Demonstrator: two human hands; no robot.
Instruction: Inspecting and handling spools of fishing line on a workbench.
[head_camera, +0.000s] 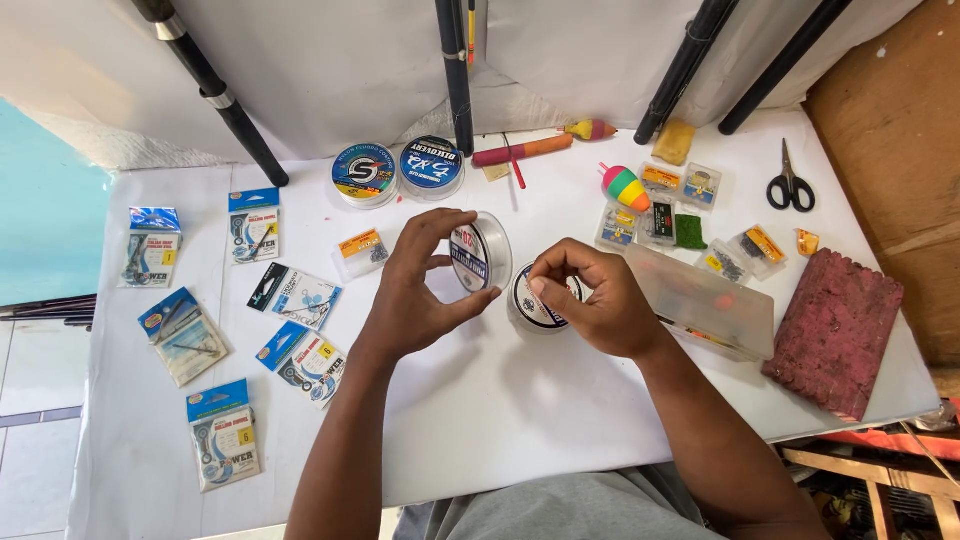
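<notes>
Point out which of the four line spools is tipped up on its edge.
The clear spool gripped by the left hand, face toward the right. The spool under the right hand and both blue-labelled ones lie flat.

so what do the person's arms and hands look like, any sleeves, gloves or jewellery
Both arms are bare from the bottom edge of the picture to the fingers: no sleeves show. The left hand and the right hand wear no gloves, and no watch, bracelet or ring can be seen on either. The fingernails are short and unpainted. Grey cloth shows between the forearms.

A single head-worn camera looks steeply down, close over the white table (520, 400), facing its far edge
</notes>
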